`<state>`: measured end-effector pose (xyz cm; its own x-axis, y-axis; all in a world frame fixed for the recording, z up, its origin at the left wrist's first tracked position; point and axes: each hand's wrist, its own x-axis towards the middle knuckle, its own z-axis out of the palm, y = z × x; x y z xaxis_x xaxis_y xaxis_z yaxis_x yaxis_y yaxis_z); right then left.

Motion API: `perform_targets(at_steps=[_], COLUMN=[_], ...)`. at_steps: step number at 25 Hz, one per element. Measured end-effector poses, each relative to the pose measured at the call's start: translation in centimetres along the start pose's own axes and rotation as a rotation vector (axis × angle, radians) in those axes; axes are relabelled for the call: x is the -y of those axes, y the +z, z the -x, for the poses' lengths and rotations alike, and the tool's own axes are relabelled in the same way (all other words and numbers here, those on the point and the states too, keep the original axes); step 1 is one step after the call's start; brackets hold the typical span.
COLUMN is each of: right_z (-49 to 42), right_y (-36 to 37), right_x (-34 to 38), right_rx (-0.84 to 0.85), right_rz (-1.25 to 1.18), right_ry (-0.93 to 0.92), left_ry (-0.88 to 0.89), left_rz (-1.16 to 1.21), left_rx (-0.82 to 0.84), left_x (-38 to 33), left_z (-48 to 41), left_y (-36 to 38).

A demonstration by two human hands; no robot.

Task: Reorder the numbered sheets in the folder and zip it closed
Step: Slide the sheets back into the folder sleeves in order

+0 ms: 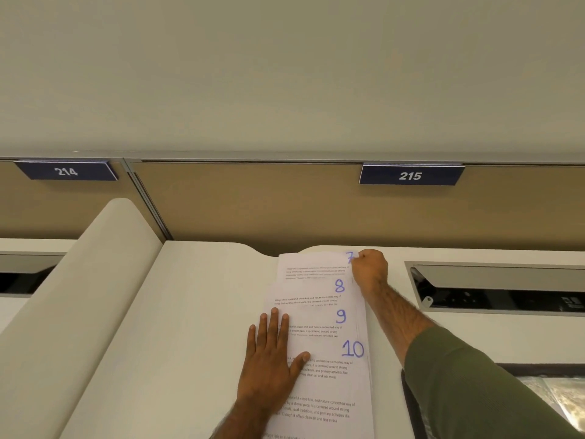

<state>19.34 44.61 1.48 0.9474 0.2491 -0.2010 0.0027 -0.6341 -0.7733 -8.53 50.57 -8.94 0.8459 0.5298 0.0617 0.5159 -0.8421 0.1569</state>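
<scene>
Desk (pixel 205 312) holds sheets (pixel 316 315), far corner within grip of right hand (pixel 370 270).

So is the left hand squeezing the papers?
No, the left hand lies flat, fingers straight, on the numbered sheets.

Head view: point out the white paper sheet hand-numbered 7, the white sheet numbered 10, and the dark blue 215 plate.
White paper sheet hand-numbered 7 (pixel 313 260): head view, blank top margin.
White sheet numbered 10 (pixel 327 351): head view, left of its numeral.
Dark blue 215 plate (pixel 411 175): head view, its digits.
</scene>
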Motion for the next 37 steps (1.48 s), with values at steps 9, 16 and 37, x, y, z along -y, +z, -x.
perform_targets(at_steps=[9, 16, 37], right_z=[1.3, 4.9, 19.6], right_y=[-2.2, -3.3, -27.2], right_x=[-1.9, -5.4, -6.3], right_rx=[-0.01, 0.311, -0.327], right_rz=[-0.121, -0.219, -0.022], right_ry=[-0.005, 0.225, -0.109], left_ry=[-0.017, -0.023, -0.208], left_rz=[-0.036, -0.039, 0.874], left_rx=[0.028, 0.036, 0.076], left_x=[0.2, 0.3, -9.5], left_z=[0.2, 0.1, 6.5], left_y=[-0.1, 0.0, -12.6])
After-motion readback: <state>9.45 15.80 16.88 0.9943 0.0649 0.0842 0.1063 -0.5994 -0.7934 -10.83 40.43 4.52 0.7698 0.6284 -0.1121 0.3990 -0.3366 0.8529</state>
